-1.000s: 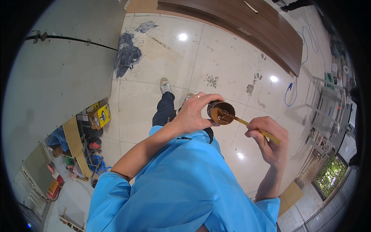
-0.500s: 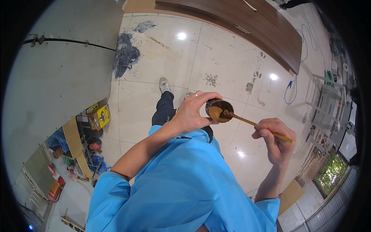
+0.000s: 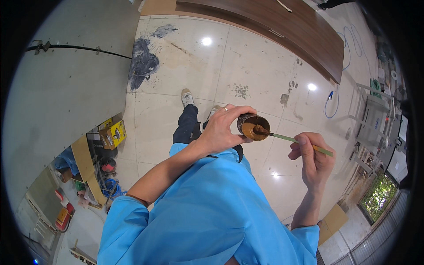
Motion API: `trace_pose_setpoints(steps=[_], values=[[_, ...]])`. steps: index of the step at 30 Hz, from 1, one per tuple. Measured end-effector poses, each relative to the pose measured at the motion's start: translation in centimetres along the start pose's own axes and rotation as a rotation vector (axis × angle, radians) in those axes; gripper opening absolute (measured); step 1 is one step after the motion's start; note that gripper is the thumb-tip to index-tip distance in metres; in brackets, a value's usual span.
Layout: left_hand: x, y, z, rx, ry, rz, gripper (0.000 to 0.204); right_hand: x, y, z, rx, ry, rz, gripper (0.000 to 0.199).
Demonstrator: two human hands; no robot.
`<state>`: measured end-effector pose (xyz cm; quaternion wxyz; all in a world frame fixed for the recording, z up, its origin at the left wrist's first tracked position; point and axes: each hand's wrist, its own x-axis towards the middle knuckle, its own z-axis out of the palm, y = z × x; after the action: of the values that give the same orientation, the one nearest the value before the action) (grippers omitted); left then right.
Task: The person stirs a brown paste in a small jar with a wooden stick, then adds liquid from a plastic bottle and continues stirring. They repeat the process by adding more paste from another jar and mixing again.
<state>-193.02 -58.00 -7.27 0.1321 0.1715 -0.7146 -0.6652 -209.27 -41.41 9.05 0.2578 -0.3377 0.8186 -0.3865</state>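
Observation:
My left hand [image 3: 219, 131] is wrapped round a small dark cup [image 3: 243, 121], thumb below and fingers above. The cup is tilted with its mouth toward my right, and brown paste [image 3: 250, 130] coats its inside. In my right hand [image 3: 316, 160] a thin stick [image 3: 282, 137] is pinched between thumb and fingers. Its far end dips into the cup and carries a brown clump; whether that end is a brush or bare wood I cannot tell. The stick's near end sticks out past my right hand.
A dark brown wooden panel [image 3: 265, 22] lies across the far side. Large grey panels [image 3: 84, 75] stand at the left, with a yellow box [image 3: 115, 134] and blue hose [image 3: 114, 189] below. Dark paint stains [image 3: 143, 64] mark the tiled floor. A metal frame [image 3: 375, 117] stands at the right.
The stick has turned in my right fingers, showing a greenish side where it looked yellow-brown. My right hand has shifted slightly left, and the cup slightly right.

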Motion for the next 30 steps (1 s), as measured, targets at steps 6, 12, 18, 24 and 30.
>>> trace_pose_setpoints(steps=[6, 12, 18, 24, 30], values=[[-0.3, -0.1, -0.2, 0.021, -0.014, -0.007, 0.069, 0.2, -0.5, -0.2, 0.04, 0.031, 0.003, 0.018], [-0.3, -0.1, -0.5, 0.029, 0.013, 0.021, 0.068, 1.1, 0.3, 1.3, 0.335, -0.045, 0.192, 0.019], [-0.7, 0.0, -0.8, 0.041, 0.05, -0.021, 0.068, 0.4, 1.2, 1.8, 0.293, -0.025, 0.14, 0.013], [-0.8, -0.3, -0.8, 0.013, 0.038, -0.018, 0.069, 0.1, 0.6, 0.8, 0.171, -0.042, 0.04, 0.014], [-1.0, -0.3, -0.5, 0.007, 0.027, -0.009, 0.069, 0.1, 0.0, -0.1, 0.133, -0.051, 0.0, 0.013]])
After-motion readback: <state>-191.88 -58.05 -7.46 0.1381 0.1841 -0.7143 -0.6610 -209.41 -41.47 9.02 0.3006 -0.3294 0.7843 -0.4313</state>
